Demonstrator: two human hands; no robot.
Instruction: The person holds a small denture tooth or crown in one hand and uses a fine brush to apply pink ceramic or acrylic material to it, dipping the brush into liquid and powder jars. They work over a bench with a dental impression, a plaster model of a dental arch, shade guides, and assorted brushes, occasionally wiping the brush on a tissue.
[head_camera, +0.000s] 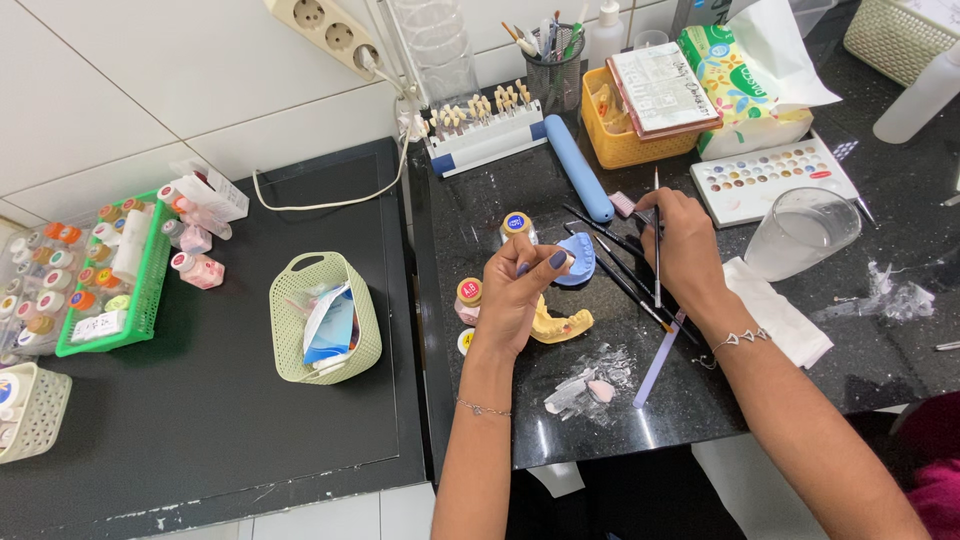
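While the left hand (520, 285) pinches a small pale piece, too small to make out, betw. thumb and fingertips above the tabletop (700, 400), the right hand (680, 245) grips a thin brush (657, 250) held upright, just above several dark brushes (620, 265) lying on the tabletop. Yellow dental cast (562, 325) lies just below the left hand, blue cast (582, 258) behind it. Small jars w/ round coloured lids (469, 292) stand left of the hand. Behind: yellow basket (625, 150) w/ flat pinkish rectangular box (662, 90) on top, green-yellow floral tissue pack (745, 85) to its right, white palette w/ coloured dots (775, 175), clear glass of water (800, 232). Far left: green tray (150, 290) of small labelled bottles.
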